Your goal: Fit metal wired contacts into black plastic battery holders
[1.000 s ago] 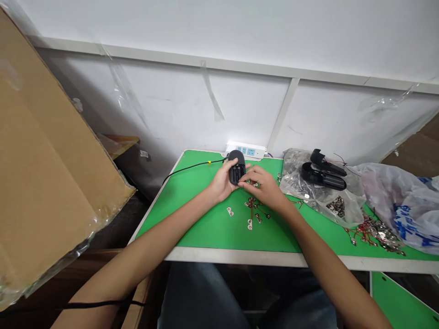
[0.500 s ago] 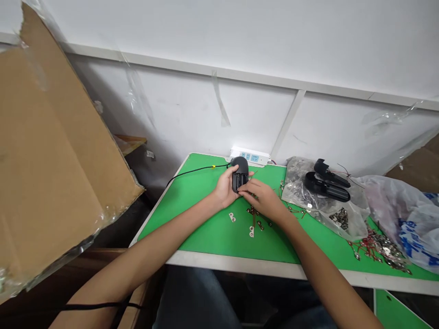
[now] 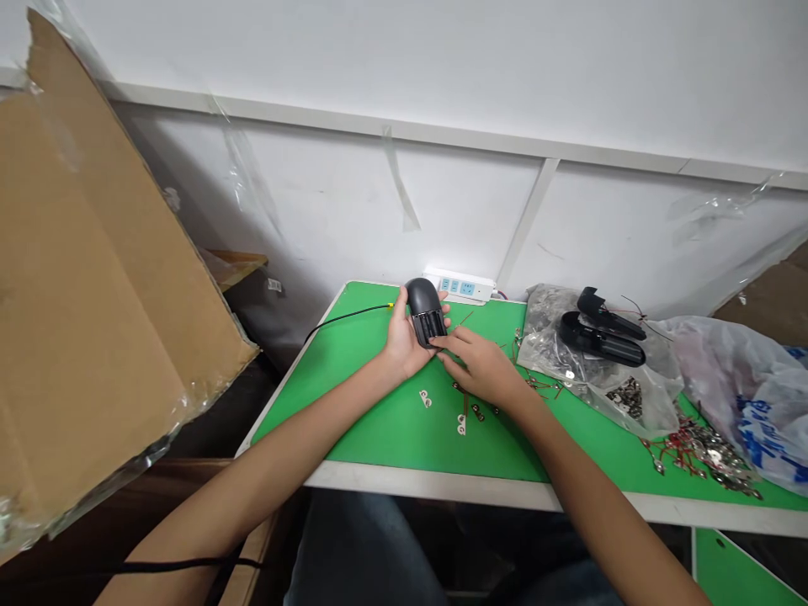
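Observation:
A dark rounded plastic housing [image 3: 424,300] with an open slotted compartment rests in my left hand [image 3: 404,343], whose thumb and fingers wrap its sides. My right hand [image 3: 483,364] reaches in from the right, its index finger touching the lower end of the compartment. Whether its fingertips pinch a small part is too small to tell. Small metal contact plates [image 3: 461,424] lie on the green mat [image 3: 379,438] below the hands, some with thin wires. A black cable [image 3: 347,316] with a yellow band runs left from behind my left hand.
A white power strip [image 3: 460,286] stands against the wall. At right, black housings [image 3: 603,341] lie on a clear bag [image 3: 543,337], beside a pile of metal contacts [image 3: 720,459] and a white plastic bag [image 3: 738,362]. A large cardboard box [image 3: 107,295] stands left.
The housing and my left hand have shifted slightly left, and the housing has tilted. My right index finger now reaches over the compartment's lower end.

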The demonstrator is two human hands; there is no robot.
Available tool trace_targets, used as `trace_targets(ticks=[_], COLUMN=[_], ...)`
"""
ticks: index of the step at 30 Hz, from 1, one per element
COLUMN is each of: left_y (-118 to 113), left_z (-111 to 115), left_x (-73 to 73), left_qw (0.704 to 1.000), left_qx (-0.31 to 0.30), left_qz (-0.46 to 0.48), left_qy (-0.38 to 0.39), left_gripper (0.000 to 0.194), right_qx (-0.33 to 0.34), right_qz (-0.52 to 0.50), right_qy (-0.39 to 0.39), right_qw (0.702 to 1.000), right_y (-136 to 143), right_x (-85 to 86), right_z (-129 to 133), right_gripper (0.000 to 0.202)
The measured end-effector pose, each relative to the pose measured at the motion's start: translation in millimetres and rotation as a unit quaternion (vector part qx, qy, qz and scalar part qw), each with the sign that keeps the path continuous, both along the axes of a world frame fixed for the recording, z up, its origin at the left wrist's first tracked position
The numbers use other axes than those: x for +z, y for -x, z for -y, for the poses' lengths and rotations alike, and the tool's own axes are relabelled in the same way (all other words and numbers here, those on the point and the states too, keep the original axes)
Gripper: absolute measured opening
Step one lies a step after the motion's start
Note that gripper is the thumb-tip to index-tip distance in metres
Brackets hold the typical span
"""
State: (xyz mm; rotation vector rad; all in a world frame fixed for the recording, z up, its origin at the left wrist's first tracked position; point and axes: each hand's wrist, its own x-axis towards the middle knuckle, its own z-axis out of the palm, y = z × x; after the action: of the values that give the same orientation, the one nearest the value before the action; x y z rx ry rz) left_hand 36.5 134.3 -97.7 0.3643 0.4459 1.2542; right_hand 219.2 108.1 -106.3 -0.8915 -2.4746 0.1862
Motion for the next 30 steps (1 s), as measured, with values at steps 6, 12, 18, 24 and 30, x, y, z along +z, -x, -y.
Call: trace_targets(ticks=[6, 12, 18, 24, 30], left_y=[5, 9, 10, 10, 7], left_z=[-1, -4, -5, -6, -7], left_x=[-0.2, -2.3, -3.8, -6.7, -6.6], left_qw=[1.0, 0.999, 0.999, 0.999, 0.999], left_qx=[0.009, 0.028, 0.026, 0.018, 0.025], left_qz=[0.017, 0.035, 0.044, 0.038, 0.031], left_qy=[-0.004, -0.002, 0.007, 0.006, 0.027], left_gripper=[0.075, 0.072, 0.07, 0.07, 0.07], right_qx=[-0.043, -0.072, -0.071, -0.074, -0.061], right_qz=[0.141, 0.242, 0.253, 0.243, 0.077], right_qy=[-0.004, 0.01, 0.019, 0.017, 0.063], right_qw=[0.989, 0.967, 0.965, 0.967, 0.993], right_y=[5, 19, 21, 20, 12], right_x=[2.0, 3.1, 3.4, 3.4, 4.7], right_z=[6, 15, 19, 19, 16], right_gripper=[0.05, 0.069, 0.075, 0.075, 0.057])
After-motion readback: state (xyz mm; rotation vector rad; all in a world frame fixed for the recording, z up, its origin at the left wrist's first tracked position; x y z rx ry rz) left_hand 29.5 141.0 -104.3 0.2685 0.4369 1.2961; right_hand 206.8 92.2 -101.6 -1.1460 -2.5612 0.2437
